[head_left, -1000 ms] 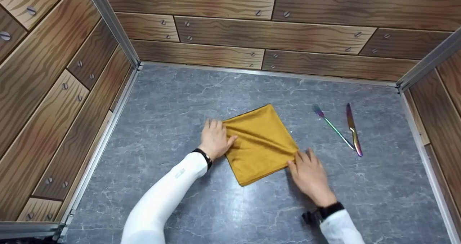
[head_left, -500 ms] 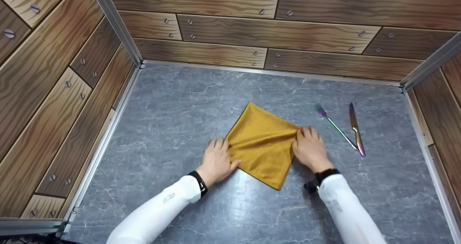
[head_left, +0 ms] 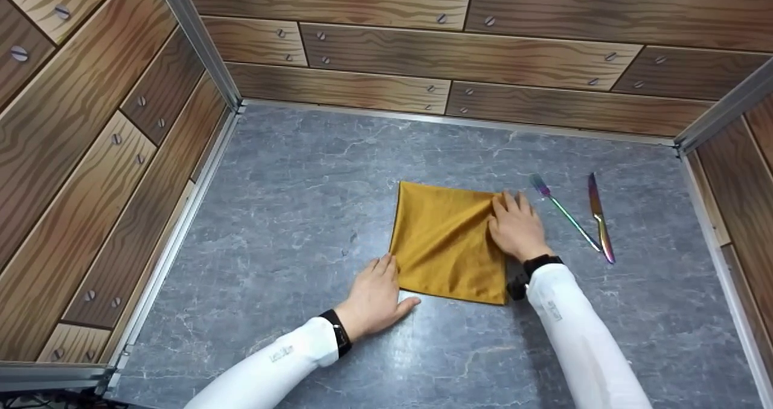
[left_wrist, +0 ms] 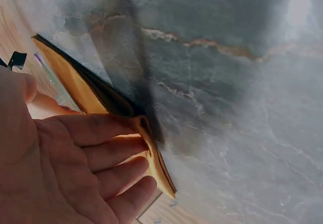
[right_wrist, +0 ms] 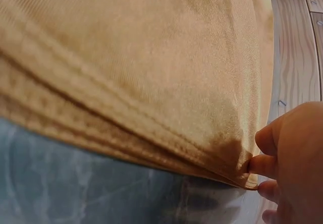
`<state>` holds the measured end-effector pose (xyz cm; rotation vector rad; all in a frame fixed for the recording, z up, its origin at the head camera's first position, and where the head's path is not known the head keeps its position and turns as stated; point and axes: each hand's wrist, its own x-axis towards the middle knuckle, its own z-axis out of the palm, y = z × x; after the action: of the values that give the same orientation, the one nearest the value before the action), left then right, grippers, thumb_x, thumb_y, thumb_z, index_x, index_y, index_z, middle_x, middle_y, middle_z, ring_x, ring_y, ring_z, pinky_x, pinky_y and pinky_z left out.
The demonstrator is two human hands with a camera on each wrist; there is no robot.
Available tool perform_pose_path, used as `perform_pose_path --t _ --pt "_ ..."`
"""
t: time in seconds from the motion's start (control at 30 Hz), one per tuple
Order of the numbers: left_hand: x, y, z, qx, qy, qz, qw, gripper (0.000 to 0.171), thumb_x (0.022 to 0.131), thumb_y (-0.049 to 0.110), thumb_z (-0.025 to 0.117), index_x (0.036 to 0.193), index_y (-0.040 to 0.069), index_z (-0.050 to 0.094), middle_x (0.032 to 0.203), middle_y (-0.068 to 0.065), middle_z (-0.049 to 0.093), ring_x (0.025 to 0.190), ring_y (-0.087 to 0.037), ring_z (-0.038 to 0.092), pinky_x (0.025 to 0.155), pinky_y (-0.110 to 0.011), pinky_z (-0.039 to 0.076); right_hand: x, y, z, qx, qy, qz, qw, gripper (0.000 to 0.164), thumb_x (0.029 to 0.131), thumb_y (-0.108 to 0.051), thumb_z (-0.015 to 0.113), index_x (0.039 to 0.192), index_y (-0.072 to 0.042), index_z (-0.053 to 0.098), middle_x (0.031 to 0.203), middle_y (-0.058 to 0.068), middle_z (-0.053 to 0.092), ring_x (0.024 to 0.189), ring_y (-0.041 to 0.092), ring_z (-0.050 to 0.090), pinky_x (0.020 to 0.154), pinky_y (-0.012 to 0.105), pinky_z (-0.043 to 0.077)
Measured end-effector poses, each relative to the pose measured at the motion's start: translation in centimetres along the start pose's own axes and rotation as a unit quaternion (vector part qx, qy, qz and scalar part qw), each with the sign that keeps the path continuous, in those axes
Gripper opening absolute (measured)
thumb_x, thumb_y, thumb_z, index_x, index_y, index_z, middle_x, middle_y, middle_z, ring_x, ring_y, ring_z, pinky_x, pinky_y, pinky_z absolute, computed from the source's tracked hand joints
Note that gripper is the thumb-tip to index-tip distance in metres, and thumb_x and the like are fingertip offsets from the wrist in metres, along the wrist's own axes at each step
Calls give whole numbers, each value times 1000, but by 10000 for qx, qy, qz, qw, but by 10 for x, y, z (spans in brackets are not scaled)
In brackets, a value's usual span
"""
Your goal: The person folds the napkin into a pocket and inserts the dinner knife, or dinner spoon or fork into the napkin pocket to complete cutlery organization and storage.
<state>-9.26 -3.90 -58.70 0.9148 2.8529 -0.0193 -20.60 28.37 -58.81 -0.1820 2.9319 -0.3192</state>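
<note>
A folded mustard-yellow cloth napkin (head_left: 447, 246) lies as a square on the grey marbled surface. At its lower left corner my left hand (head_left: 375, 294) has straight fingers against the edge, with the thumb held apart. The left wrist view shows those fingertips (left_wrist: 144, 146) touching the layered edge of the napkin. My right hand (head_left: 519, 228) pinches the upper right corner, and a crease runs from there diagonally across the fabric. In the right wrist view its fingertips (right_wrist: 260, 166) sit on that corner, beside the stacked hems.
To the right lie an iridescent fork (head_left: 567, 215) and a matching knife (head_left: 599, 218), their handle ends almost meeting. Wood-plank panels (head_left: 386, 52) wall in the back and both sides, with metal rails along the bottom.
The napkin has turned counter-clockwise from a diamond to a near-square stance. My left hand has moved down toward me, while my right hand has travelled up and away. Fork and knife stay put.
</note>
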Motion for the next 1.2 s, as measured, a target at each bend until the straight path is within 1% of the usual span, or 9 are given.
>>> perform_pose_path --t 0.1,0.33,0.5,0.6,0.73,0.83,1.03,1.1,1.2 --pt "1 -2 0 -66 -4 -6 10000 88 99 66 24 142 -7 44 150 -21 40 140 -32 34 115 -43 26 2 2 -1 37 -52 46 10000 55 104 -29 35 153 -3 31 159 24 17 144 48 2 112 65 9" --pt "4 -4 0 -82 11 49 10000 85 99 64 27 142 -6 46 150 -21 40 139 -33 36 114 -43 29 1 6 1 161 -20 44 9999 56 105 -30 36 154 -5 28 160 22 14 145 47 0 113 64 7" --pt "4 -6 1 4 177 201 9996 78 100 59 37 139 -7 49 147 -22 44 137 -33 39 112 -43 32 -6 9 6 263 90 12 9996 59 106 -33 36 156 -6 22 162 21 6 145 46 -3 113 63 5" --pt "5 -8 1 106 352 367 9987 72 99 54 45 137 -8 51 143 -22 48 133 -33 43 111 -43 34 -15 7 9 307 281 -101 9991 60 106 -33 39 156 -6 22 162 20 6 146 44 -3 113 64 7" --pt "6 -15 1 102 650 579 9961 65 96 47 55 133 -5 56 137 -18 54 129 -32 47 109 -42 36 -35 2 11 390 460 -357 9975 57 104 -31 45 153 -6 31 160 20 15 146 43 1 112 65 10" --pt "6 -24 3 29 787 830 9934 61 94 42 60 136 -1 55 140 -16 52 132 -32 45 110 -44 35 -57 -2 14 499 563 -640 9951 53 102 -28 50 149 -4 40 157 20 26 146 42 6 112 65 12" --pt "8 -42 3 -124 923 1682 9813 57 91 31 66 140 5 54 146 -13 48 138 -30 38 112 -46 31 -106 -7 28 790 830 -1285 9851 47 97 -22 60 142 -8 52 149 15 42 141 40 27 109 64 24" --pt "10 -48 4 -181 935 1898 9772 56 90 29 68 140 6 54 146 -12 48 139 -29 38 113 -45 31 -121 -8 34 885 902 -1394 9821 45 95 -22 63 138 -9 56 146 13 47 137 36 36 109 60 29" --pt "11 -55 6 -300 933 2093 9729 56 90 30 68 139 6 55 144 -13 50 138 -30 38 113 -45 30 -137 -9 43 985 1058 -1475 9784 41 92 -22 67 131 -11 63 139 10 54 130 31 46 106 55 36"
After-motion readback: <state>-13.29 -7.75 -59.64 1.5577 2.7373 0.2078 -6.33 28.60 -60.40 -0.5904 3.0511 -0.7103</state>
